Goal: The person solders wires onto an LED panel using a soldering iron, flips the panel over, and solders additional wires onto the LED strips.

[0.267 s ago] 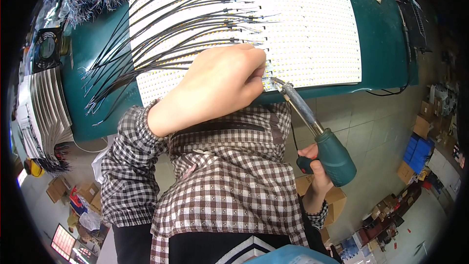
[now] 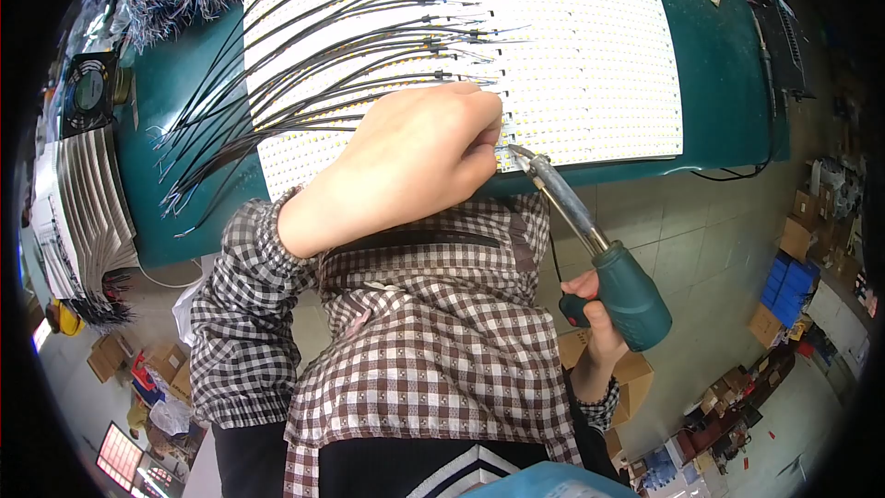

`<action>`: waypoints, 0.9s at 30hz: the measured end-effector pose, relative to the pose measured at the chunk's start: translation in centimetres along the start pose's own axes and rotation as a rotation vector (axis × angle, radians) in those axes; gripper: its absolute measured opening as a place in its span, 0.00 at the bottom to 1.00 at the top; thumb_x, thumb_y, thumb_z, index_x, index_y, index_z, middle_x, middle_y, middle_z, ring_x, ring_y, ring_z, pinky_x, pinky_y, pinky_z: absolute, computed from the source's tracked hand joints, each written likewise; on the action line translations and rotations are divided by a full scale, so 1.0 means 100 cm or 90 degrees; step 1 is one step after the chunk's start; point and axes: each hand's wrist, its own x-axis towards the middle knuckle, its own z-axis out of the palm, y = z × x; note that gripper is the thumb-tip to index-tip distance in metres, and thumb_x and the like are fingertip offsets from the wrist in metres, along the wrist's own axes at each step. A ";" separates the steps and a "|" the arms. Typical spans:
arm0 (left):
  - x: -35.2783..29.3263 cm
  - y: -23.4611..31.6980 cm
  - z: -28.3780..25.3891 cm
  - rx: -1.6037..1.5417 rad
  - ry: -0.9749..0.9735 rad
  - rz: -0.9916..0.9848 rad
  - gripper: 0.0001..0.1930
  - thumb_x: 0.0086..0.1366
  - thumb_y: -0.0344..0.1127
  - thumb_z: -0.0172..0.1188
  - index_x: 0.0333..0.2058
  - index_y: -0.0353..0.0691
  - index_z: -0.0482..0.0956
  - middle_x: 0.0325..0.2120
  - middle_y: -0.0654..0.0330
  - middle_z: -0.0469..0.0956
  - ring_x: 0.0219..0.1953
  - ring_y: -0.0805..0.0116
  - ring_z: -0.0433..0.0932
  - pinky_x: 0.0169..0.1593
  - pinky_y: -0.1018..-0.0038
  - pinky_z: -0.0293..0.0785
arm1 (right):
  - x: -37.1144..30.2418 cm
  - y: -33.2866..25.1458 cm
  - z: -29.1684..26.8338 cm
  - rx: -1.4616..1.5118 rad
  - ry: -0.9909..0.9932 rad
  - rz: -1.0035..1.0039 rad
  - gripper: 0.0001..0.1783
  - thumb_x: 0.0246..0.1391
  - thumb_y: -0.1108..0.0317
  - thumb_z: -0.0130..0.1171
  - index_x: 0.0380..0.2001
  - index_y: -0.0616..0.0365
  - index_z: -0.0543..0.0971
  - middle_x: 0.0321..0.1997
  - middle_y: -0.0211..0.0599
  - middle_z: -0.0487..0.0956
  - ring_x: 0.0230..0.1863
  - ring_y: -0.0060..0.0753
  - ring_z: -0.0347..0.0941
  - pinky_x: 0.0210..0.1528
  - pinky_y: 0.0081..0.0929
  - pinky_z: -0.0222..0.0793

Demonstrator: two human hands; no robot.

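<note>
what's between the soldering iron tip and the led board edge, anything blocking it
Nothing visible blocks it. The soldering iron, held in the right hand, has its tip right at the near edge of the white LED board. The left hand sits just beside the tip, not across it.

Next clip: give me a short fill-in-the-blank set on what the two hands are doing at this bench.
1. The right hand holds a soldering iron by its ______ handle.
2. The iron's tip meets the near edge of the white LED panel, right beside the fingertips of the ______ hand.
3. The black wires fan out across the panel toward the person's ______ side.
4. The panel lies on a ______ bench top.

Missing words: teal; left; left; green
</note>
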 end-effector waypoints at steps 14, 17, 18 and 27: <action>-0.001 0.001 0.001 0.005 0.004 -0.003 0.04 0.53 0.28 0.57 0.27 0.35 0.72 0.23 0.53 0.74 0.27 0.55 0.76 0.32 0.66 0.71 | -0.001 0.002 -0.001 -0.007 -0.013 0.010 0.21 0.53 0.58 0.64 0.31 0.70 0.74 0.29 0.45 0.74 0.34 0.39 0.73 0.39 0.38 0.78; -0.001 0.002 0.000 0.007 0.007 -0.004 0.04 0.53 0.28 0.57 0.27 0.35 0.72 0.24 0.53 0.75 0.27 0.55 0.77 0.32 0.66 0.71 | -0.006 0.005 -0.004 -0.004 -0.006 0.043 0.21 0.53 0.59 0.64 0.32 0.70 0.73 0.29 0.44 0.73 0.34 0.38 0.73 0.40 0.39 0.78; -0.001 0.001 0.001 0.008 0.008 -0.003 0.04 0.53 0.28 0.57 0.27 0.34 0.72 0.24 0.53 0.75 0.28 0.55 0.77 0.32 0.66 0.71 | -0.005 0.004 -0.003 -0.004 -0.006 0.043 0.21 0.53 0.59 0.64 0.32 0.70 0.73 0.29 0.44 0.73 0.34 0.38 0.73 0.40 0.39 0.78; 0.000 0.001 0.000 0.004 0.004 -0.007 0.04 0.53 0.27 0.57 0.27 0.34 0.72 0.24 0.52 0.75 0.28 0.55 0.77 0.32 0.66 0.72 | 0.000 0.001 0.001 0.038 0.005 -0.018 0.21 0.52 0.60 0.63 0.33 0.71 0.73 0.30 0.45 0.73 0.34 0.39 0.74 0.39 0.39 0.79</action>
